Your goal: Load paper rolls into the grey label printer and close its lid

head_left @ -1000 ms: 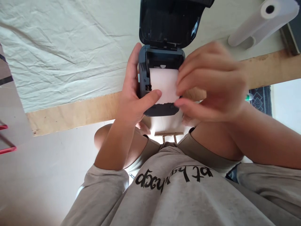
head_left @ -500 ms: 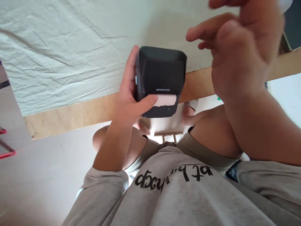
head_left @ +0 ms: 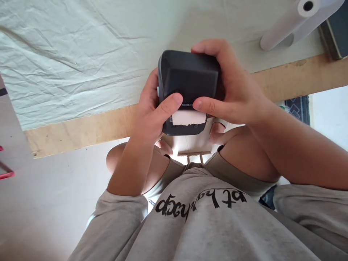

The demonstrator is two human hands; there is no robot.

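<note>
A small dark label printer [head_left: 190, 78] with its lid closed sits at the table's near edge. A strip of white paper [head_left: 189, 117] sticks out of its front slot. My left hand [head_left: 152, 112] grips the printer's left side, thumb pressed on the lid's front. My right hand [head_left: 233, 88] wraps over the right side and top, thumb on the lid just above the paper.
A wrinkled pale cloth [head_left: 76, 58] covers the wooden table [head_left: 81, 130]. A white paper roll [head_left: 296, 21] lies at the far right. My knees and grey shirt fill the lower view. A red object [head_left: 5, 174] shows at the left edge.
The printer's lid went from open to closed. My right hand left the paper, rose away, then came down onto the printer's right side. My left thumb shifted from the paper onto the lid.
</note>
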